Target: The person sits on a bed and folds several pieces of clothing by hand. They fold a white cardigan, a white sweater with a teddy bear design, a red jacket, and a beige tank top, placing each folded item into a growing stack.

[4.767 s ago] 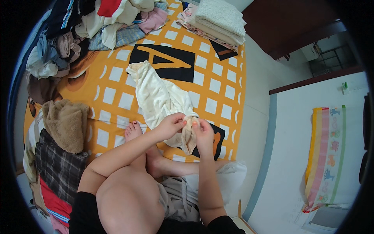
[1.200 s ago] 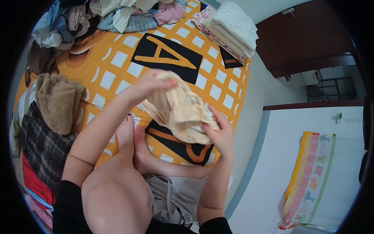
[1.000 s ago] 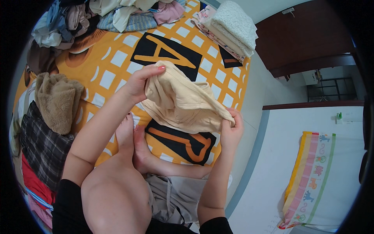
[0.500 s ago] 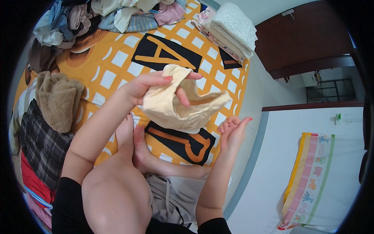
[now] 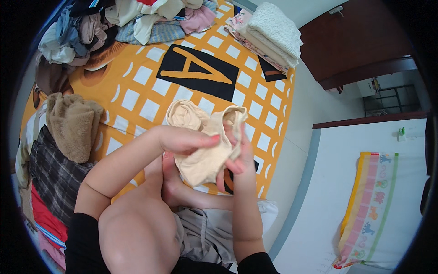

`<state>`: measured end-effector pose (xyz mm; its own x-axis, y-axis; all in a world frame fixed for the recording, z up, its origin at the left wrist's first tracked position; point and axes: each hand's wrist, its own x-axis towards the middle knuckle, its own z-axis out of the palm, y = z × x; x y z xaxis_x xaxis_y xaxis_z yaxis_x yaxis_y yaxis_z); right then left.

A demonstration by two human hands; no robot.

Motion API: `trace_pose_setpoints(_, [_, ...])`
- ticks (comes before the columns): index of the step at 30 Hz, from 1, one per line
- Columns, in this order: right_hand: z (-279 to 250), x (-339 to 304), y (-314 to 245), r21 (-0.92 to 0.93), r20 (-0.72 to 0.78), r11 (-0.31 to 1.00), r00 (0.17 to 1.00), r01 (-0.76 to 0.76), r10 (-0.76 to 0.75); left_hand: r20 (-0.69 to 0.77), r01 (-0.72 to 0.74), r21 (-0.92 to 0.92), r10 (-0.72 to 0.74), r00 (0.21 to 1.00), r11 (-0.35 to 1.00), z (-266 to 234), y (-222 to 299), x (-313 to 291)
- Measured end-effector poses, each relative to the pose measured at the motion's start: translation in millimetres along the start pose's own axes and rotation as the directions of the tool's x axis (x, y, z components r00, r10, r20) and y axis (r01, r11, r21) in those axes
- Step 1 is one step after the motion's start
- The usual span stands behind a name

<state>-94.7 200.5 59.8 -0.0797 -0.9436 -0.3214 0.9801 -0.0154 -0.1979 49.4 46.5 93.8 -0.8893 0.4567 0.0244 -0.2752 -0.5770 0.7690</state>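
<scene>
A small cream garment (image 5: 207, 157), which looks like a pair of underpants, is held up in front of me over the bed. My left hand (image 5: 182, 139) pinches its left side, thumb on top and the other fingers hidden beneath. On the right side my right hand (image 5: 244, 157) grips the cloth, with some fingers inside a looped opening. That hand is slightly blurred. A bunched, curled cream part (image 5: 185, 114) sticks out beyond my left hand; whether it belongs to the same garment I cannot tell.
Piled clothes (image 5: 150, 29) lie at the far left of the bed (image 5: 137, 102). Folded bedding (image 5: 273, 34) is stacked at the far right. Brown fleece (image 5: 73, 125) and a dark checked cloth (image 5: 57, 169) lie at my left. My bent knee (image 5: 137, 228) is below my left forearm.
The cream garment has come down nearer to me and its opening has narrowed. My right hand, apart from it before, has moved left and taken hold of its right side.
</scene>
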Motion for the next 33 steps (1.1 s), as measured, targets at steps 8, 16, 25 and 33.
trace_pose_setpoints(8, [-1, 3, -101, -0.385, -0.325, 0.8, 0.744, 0.461, -0.585, -0.87, -0.267, -0.305, -0.154, 0.468, 0.914, -94, 73, 22])
trace_pose_setpoints(16, [160, -20, -181, -0.289, 0.531, 0.316, 0.426, 0.904, -0.732, -0.074, -0.683, 0.622, 0.897, 0.435, 0.383, -36, 235, 51])
trace_pose_setpoints(25, [50, -99, -77, -0.63, 0.425, 0.215, 0.563, 0.747, -0.709, -0.122, -0.564, 0.349, 0.633, 0.764, 0.748, -22, 90, -31])
trace_pose_setpoints(33, [-121, -89, 25, -0.747, -0.496, 0.634, 0.803, -0.201, -0.329, -0.696, 0.507, 0.148, -0.274, 0.664, 0.849, -53, -80, -80])
